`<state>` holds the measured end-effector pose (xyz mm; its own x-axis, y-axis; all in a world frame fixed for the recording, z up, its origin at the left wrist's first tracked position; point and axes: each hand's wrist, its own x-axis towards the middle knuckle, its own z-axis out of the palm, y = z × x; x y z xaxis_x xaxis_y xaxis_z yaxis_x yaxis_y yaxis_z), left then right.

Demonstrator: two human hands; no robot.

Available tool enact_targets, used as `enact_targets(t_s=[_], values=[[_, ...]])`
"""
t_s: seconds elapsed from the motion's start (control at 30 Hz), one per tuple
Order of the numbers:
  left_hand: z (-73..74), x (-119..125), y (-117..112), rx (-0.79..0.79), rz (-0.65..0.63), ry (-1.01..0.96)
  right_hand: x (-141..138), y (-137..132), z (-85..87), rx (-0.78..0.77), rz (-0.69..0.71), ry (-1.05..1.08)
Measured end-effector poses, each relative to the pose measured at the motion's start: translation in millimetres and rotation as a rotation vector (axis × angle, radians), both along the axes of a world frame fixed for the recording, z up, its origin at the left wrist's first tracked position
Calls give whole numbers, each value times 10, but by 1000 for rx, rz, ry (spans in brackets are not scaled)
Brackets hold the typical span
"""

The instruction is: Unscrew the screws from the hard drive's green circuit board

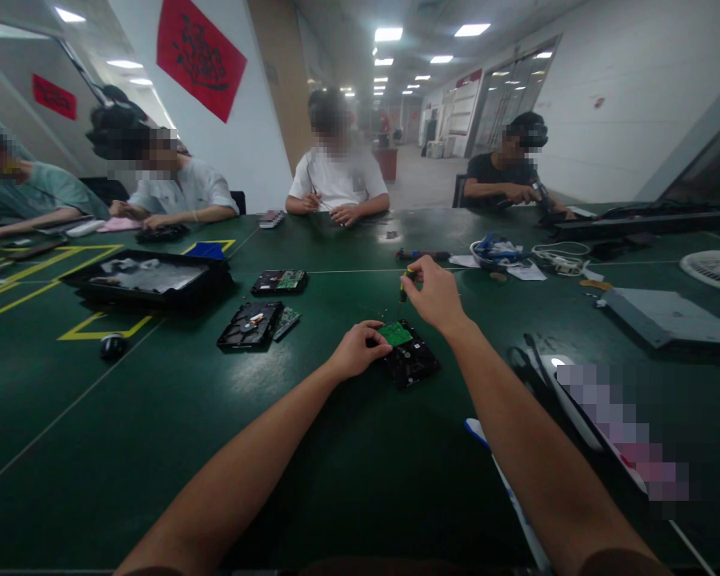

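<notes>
A black hard drive (413, 366) lies on the green table in front of me, a green circuit board (396, 334) on its far part. My left hand (360, 349) grips the drive's left side, fingers curled at the board's edge. Above the board, my right hand (437, 293) is closed around the yellow-and-black handle of a screwdriver (404, 288). Its shaft points down at the far edge of the board; whether the tip touches a screw is too small to tell. A few tiny specks, perhaps screws, lie just beyond the drive.
To the left are another hard drive (249, 325), a loose circuit board (286, 323), a further drive (279, 282) and a black tray (147, 276). Cables (497, 250) and a grey metal case (675, 318) lie on the right. Several people sit across the table.
</notes>
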<state>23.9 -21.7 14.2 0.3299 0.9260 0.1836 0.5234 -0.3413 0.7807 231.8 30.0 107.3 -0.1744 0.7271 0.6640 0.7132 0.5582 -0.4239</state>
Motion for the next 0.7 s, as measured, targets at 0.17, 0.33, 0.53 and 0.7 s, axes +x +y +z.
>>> enact_targets(t_s=[0.17,0.33,0.53,0.7], values=[[-3,4,10,-6,-1,1,-1,-29,28,20,27,-27],[-1,8,12,-11,8,11,-6,-30,37,37,10,-32],[6,3,6,-9,-2,0,2,-6,27,12,31,23],[11,2,2,5,-9,-6,-5,-25,36,40,45,0]])
